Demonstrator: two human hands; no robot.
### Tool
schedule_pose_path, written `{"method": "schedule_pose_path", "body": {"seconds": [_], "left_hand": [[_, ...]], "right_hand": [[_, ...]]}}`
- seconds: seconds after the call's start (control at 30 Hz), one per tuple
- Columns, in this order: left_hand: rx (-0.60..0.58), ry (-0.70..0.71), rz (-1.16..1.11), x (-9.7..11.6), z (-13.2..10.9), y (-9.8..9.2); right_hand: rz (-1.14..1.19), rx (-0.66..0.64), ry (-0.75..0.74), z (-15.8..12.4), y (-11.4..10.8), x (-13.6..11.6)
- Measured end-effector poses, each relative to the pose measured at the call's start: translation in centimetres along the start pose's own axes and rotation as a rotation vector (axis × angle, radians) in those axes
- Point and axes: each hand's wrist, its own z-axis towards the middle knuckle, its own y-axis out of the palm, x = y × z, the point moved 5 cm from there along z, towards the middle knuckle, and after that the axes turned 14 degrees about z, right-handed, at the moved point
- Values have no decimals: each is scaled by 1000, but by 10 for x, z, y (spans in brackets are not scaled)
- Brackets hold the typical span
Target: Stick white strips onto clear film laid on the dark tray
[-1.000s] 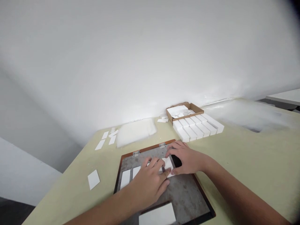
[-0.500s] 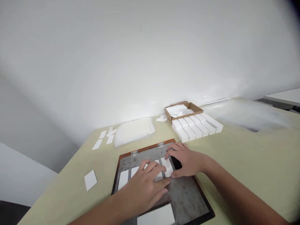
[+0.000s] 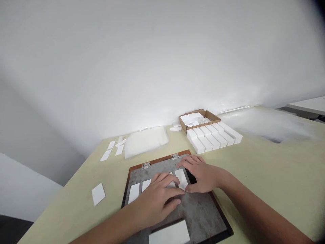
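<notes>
A grey metal plate (image 3: 203, 211) with cut-out slots lies in a hinged, brown-edged frame in front of me. White rectangular cards show in the row of slots, among them the far-left card (image 3: 133, 193) and the rightmost white card (image 3: 181, 179). My left hand (image 3: 159, 196) rests over the middle of the row, fingers apart, its fingertips at the rightmost card's left and lower edge; it covers part of the other cards. On that card's right side is my right hand (image 3: 200, 174), thumb and fingers spread, beside a dark opening. Neither hand grips anything.
A larger white piece (image 3: 170, 234) sits in the plate's lower opening. Left on the table lie a loose white card (image 3: 98, 194) and several smaller ones (image 3: 106, 155). Behind are a translucent plastic sheet (image 3: 146, 142), white blocks (image 3: 214, 140) and a cardboard box (image 3: 218, 119).
Both hands stay around the rightmost card. My right fingers have shifted slightly left off its upper edge, and my left fingertips have moved a little, uncovering more of the card.
</notes>
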Motion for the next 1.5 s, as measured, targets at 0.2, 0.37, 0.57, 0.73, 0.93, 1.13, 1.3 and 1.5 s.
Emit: {"method": "schedule_pose_path", "body": {"seconds": [0.2, 0.37, 0.57, 0.73, 0.93, 1.13, 1.3, 1.5], "left_hand": [[7, -16, -34, -1, 0, 0], [38, -143, -60, -11, 7, -2], [27, -216, -96, -16, 21, -4], [11, -234, -118, -14, 23, -3], [-18, -271, -114, -14, 25, -1], [-45, -302, -105, -16, 27, 3], [-44, -297, -104, -14, 27, 2], [-17, -296, -79, -13, 29, -1]], "right_hand": [[-7, -1, 20, 1, 1, -2], [-9, 4, 5, 1, 0, -2], [-6, 0, -14, 0, -2, 0], [-2, -7, -9, 0, -1, 1], [-8, -25, 29, -1, 1, -2], [-20, -40, 65, 0, 2, -4], [-11, -41, 71, 0, 2, -3], [12, -34, 59, 0, 0, 1]]}}
